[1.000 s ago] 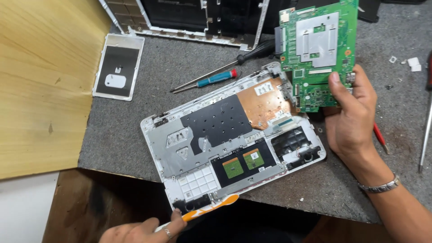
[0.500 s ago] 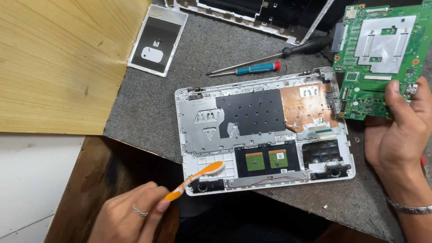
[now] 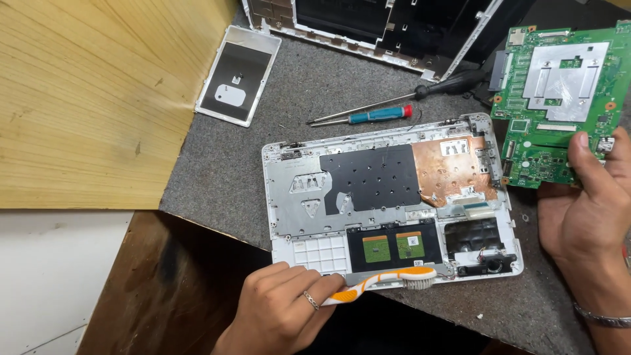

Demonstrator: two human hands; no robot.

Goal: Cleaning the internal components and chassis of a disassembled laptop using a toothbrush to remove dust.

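Note:
My left hand (image 3: pixel 284 307) grips an orange and white toothbrush (image 3: pixel 388 281) by its handle. The bristle head rests on the front edge of an opened white laptop base (image 3: pixel 282 197), just below its two small green boards. The base lies flat on a grey mat, showing a black sheet and a copper patch inside. My right hand (image 3: pixel 588 210) holds a green motherboard (image 3: pixel 559 105) upright at the right, lifted clear of the base, thumb pressed on its lower edge.
Two screwdrivers lie behind the base: a blue-handled one (image 3: pixel 368 117) and a black-handled one (image 3: pixel 434 89). A small white cover panel (image 3: pixel 238 75) sits at the back left. A laptop screen frame (image 3: pixel 368 29) lies at the far edge. A wooden board (image 3: pixel 85 98) fills the left.
My left hand has moved right along the base's front edge, and the toothbrush head now lies flat on the edge. The motherboard stays in my right hand.

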